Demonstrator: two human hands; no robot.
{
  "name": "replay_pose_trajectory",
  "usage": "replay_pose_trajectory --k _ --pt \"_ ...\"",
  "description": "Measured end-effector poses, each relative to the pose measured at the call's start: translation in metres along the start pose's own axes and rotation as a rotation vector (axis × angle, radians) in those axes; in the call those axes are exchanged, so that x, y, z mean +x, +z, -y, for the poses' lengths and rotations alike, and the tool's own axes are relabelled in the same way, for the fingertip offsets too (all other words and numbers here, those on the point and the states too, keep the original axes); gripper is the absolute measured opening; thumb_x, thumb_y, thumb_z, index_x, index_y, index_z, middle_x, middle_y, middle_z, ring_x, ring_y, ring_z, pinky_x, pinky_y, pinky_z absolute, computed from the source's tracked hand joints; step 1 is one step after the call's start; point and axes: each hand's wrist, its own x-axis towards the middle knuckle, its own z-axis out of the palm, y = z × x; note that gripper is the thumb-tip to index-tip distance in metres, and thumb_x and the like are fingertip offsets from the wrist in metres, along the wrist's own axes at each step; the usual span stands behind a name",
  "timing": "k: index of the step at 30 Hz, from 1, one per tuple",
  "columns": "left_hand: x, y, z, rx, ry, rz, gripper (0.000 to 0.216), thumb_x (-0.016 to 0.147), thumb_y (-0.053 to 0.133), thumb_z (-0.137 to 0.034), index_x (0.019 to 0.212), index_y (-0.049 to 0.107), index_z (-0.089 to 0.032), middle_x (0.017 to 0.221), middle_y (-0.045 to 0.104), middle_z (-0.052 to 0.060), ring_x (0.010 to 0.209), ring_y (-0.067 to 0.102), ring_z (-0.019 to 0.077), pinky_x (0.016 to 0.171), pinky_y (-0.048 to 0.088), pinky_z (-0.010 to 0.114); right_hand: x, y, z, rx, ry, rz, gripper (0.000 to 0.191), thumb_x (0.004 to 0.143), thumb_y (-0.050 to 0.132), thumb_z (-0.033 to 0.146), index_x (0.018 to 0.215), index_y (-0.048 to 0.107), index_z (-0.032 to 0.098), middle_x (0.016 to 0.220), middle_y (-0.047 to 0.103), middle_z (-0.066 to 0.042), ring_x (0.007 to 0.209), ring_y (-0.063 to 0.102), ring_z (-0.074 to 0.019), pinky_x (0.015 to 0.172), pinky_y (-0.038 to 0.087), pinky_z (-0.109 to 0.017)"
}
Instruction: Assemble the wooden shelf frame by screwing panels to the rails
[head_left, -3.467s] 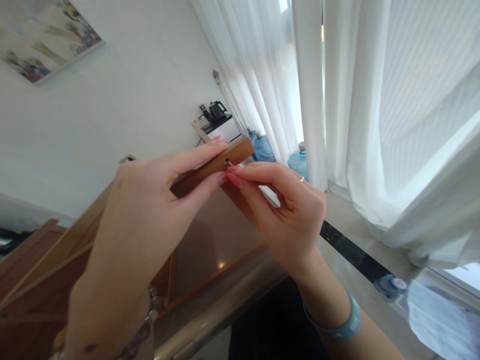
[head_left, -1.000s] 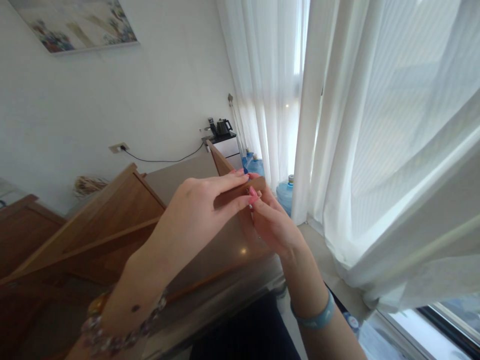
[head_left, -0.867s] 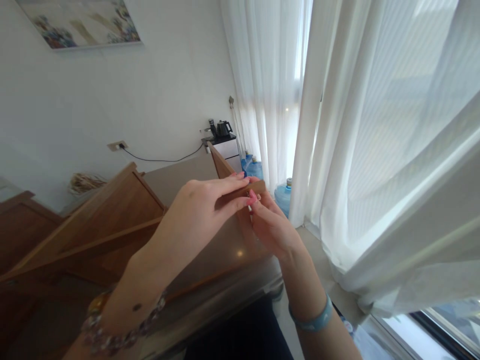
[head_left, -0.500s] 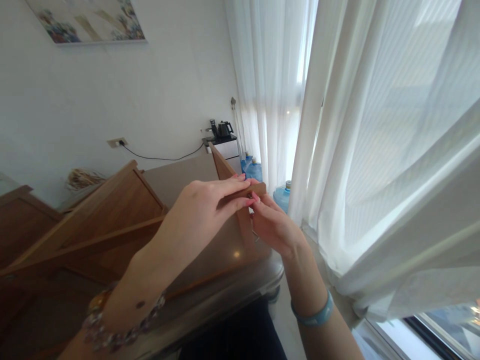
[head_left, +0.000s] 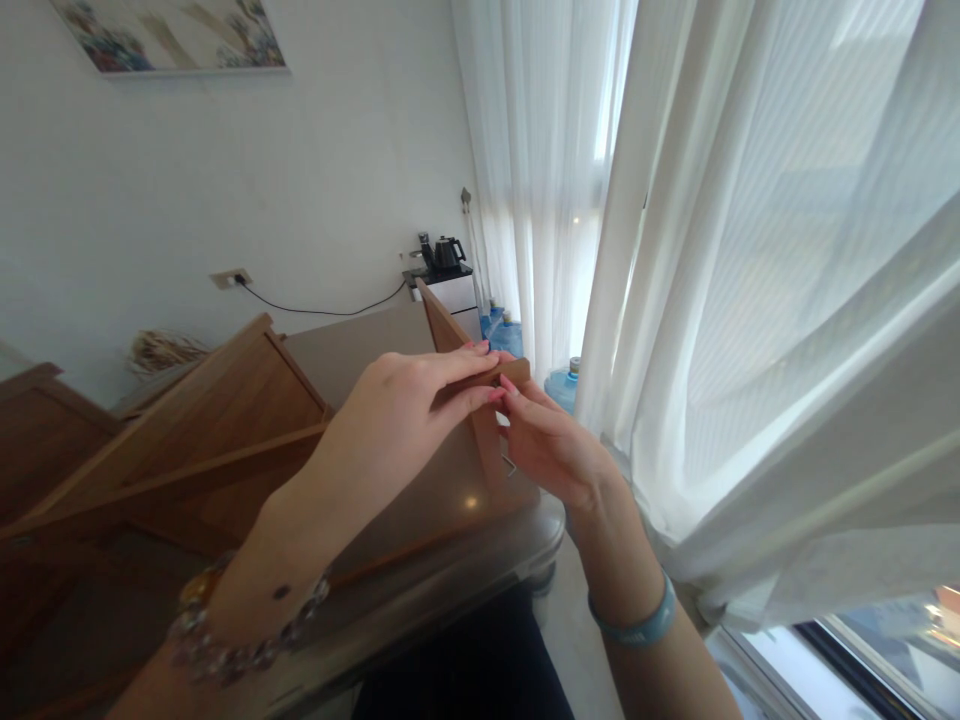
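My left hand [head_left: 409, 400] is closed over a brown wooden bar [head_left: 517, 371], fingers along its top and thumb underneath. My right hand [head_left: 551, 435] is wrapped around the bar's far end, its thumb pressed to the near face. A small dark fitting or hole sits beside that thumb tip, too hidden to name. Below the hands, a wooden panel [head_left: 442, 318] stands on the glossy table [head_left: 442, 490]. A thin L-shaped hex key [head_left: 510, 464] lies near the table's right end, just under my right hand.
Wooden frame parts [head_left: 217, 410] are stacked on the left. Behind, a black kettle [head_left: 448, 253] stands on a small cabinet [head_left: 454, 293], its cord running to a wall socket [head_left: 230, 279]. Blue water jugs [head_left: 561, 388] and white curtains [head_left: 675, 300] line the right.
Both hands keep their hold on the wooden bar. My right thumb has shifted slightly up the bar, and the hex key beneath shows more fully. The view has tilted a little.
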Motion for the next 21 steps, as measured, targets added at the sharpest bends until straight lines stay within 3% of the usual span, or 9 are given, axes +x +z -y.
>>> replay_pose_trajectory --k 6,21 --pt "-0.001 -0.001 0.002 -0.020 0.019 0.001 0.029 0.092 0.060 -0.033 0.118 0.069 -0.026 0.123 0.066 -0.005 0.112 0.066 0.0189 0.099 0.052 0.027 -0.003 0.004 -0.002 0.030 0.026 -0.074 0.047 0.078 0.074 0.044 0.119 0.056 0.031 0.114 0.062 -0.001 0.115 0.054 -0.0196 0.101 0.045 -0.035" --pt "-0.001 -0.001 0.003 -0.006 0.029 -0.001 0.031 0.092 0.058 -0.035 0.120 0.068 -0.027 0.123 0.067 -0.003 0.111 0.066 0.0216 0.097 0.053 0.030 0.005 0.002 -0.010 -0.073 -0.109 -0.025 0.045 0.082 0.066 0.051 0.118 0.050 0.029 0.126 0.060 -0.001 0.116 0.058 -0.0190 0.098 0.051 -0.037"
